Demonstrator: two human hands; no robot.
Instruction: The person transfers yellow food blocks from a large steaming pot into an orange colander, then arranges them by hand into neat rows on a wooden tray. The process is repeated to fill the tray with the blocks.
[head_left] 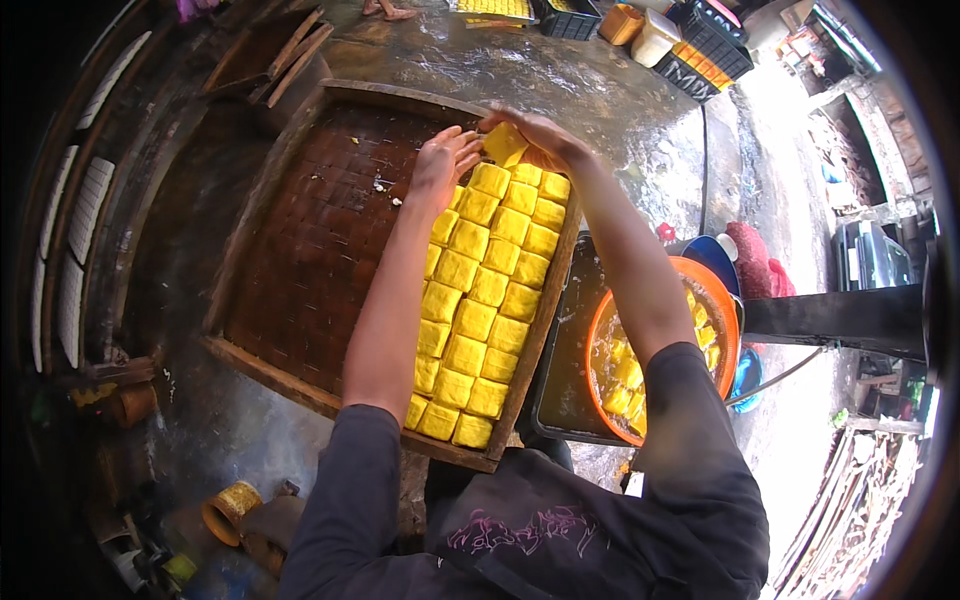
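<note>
Seemingly halfway, grips yellow block [506, 146] in right hand [545, 138] beside open left hand [440, 165], at wooden tray [300, 230] with block rows [464, 356] at right, uncovered base [310, 270] at left.

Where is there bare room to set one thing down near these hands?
Free: the left part of the wooden tray, between its left rim and the left forearm, with some white crumbs there; also the wet floor between the tray's far rim and the black crate. Crowded: the tray's right side, packed with yellow blocks, and the orange basin, which holds more.
</note>
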